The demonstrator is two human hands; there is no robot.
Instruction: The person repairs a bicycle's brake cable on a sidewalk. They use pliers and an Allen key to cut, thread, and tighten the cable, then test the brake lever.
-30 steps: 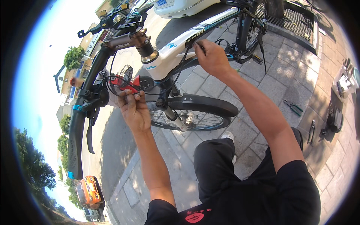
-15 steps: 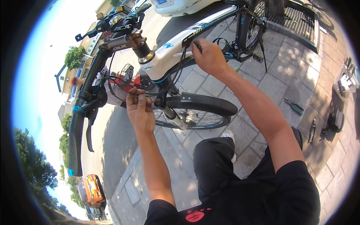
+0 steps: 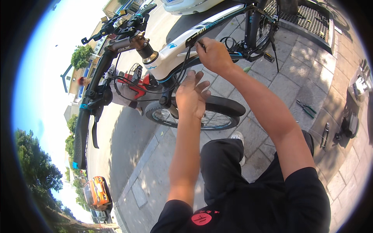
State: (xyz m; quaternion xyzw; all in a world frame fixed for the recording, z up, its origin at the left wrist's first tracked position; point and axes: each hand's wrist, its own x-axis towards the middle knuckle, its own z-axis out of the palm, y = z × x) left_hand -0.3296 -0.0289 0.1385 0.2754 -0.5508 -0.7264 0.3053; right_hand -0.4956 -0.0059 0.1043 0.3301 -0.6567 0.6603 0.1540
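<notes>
A white, black and blue bicycle (image 3: pixel 161 66) stands in front of me, its handlebar (image 3: pixel 97 83) at the left. Against the side of the frame's down tube, my right hand (image 3: pixel 215 57) is closed in a pinch on a thin black cable (image 3: pixel 188 56), where the cable meets the frame. Its fingertips partly hide that spot. My left hand (image 3: pixel 190 95) is below, over the front fork and the front wheel (image 3: pixel 229 122), with its fingers apart and nothing visible in them. More black cables (image 3: pixel 124 97) loop from the handlebar past the head tube.
Green-handled pliers (image 3: pixel 307 108) and another hand tool (image 3: pixel 325 134) lie on the paving at the right, near a black object (image 3: pixel 349 124) and a whitish bag (image 3: pixel 359 87). A white car (image 3: pixel 190 6), an orange car (image 3: pixel 97 194) and a red scooter (image 3: pixel 142 83) with a person beside it are on the road.
My left hand has let go of the cables near the fork and moved right, toward my right hand, its fingers opening. My right hand stays at the down tube.
</notes>
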